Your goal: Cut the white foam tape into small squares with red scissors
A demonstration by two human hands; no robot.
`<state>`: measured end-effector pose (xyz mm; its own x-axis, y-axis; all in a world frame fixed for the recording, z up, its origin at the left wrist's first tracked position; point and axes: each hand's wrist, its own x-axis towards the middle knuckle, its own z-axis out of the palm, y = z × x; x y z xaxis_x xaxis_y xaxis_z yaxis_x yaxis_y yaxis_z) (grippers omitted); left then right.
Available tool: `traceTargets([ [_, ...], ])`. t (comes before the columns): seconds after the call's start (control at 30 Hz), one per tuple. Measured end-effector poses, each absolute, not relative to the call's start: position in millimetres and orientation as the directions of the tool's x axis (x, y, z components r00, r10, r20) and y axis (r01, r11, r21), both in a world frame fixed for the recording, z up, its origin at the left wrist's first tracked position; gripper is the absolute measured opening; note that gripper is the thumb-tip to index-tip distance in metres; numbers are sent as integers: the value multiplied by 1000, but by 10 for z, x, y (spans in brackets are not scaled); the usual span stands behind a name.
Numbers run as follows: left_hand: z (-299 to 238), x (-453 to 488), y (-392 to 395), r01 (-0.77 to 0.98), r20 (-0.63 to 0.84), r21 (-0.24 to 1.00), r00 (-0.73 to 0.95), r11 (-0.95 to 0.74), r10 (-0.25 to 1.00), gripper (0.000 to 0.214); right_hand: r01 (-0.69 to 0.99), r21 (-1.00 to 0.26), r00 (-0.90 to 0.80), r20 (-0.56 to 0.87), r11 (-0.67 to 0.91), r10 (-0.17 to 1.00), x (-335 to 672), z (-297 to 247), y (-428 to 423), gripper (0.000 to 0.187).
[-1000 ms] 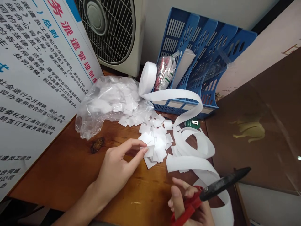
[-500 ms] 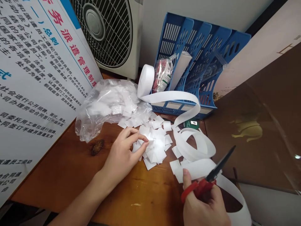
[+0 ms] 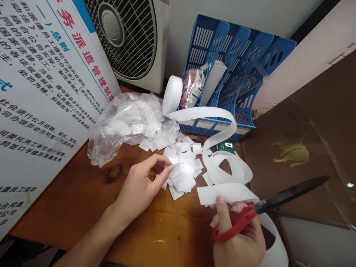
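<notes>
My left hand [image 3: 141, 181] is over the wooden table, thumb and forefinger pinching a small white square [image 3: 175, 170] of ribbon-like material. Beneath and beyond it lies a loose pile of such squares [image 3: 187, 172]. My right hand [image 3: 240, 241] grips red-handled scissors [image 3: 292, 194], whose dark blades look closed and point to the right. Under that hand's thumb is the cut end of a long white strip [image 3: 228, 190]. The strip curls in loops on the table and runs back to a white roll [image 3: 174, 94].
Behind the pile, a clear plastic bag [image 3: 104, 142] holds many white squares. A blue file rack [image 3: 203, 44] stands at the back with packets inside. A fan [image 3: 133, 40] is behind, a printed board [image 3: 41, 111] at left, a brown panel [image 3: 300, 126] at right.
The scissors have swung from pointing up and right to lying flatter, further right. The strip end has risen under my right thumb. My left hand has shifted slightly left with its square.
</notes>
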<state>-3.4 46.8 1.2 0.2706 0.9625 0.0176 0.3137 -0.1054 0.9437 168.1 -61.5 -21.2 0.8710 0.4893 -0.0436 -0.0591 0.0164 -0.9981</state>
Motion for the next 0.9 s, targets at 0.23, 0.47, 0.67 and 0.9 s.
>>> traceTargets([
  [0.23,19,-7,130,56,-333,933,508,355,795,16,-263,-965,791,-214,3,573,1419,-249,-593,44],
  [0.47,-35,-7,55,17,-370,912,460,409,807,15,-201,-980,777,-167,-12,607,1209,-211,-637,44],
  [0.67,-61,58,81,8,-412,892,422,452,807,20,-92,-995,771,-98,-42,629,1288,-303,-690,40],
  [0.9,-84,154,-4,-61,-357,915,332,398,873,16,-49,-995,747,-96,-88,658,1303,-358,-704,37],
])
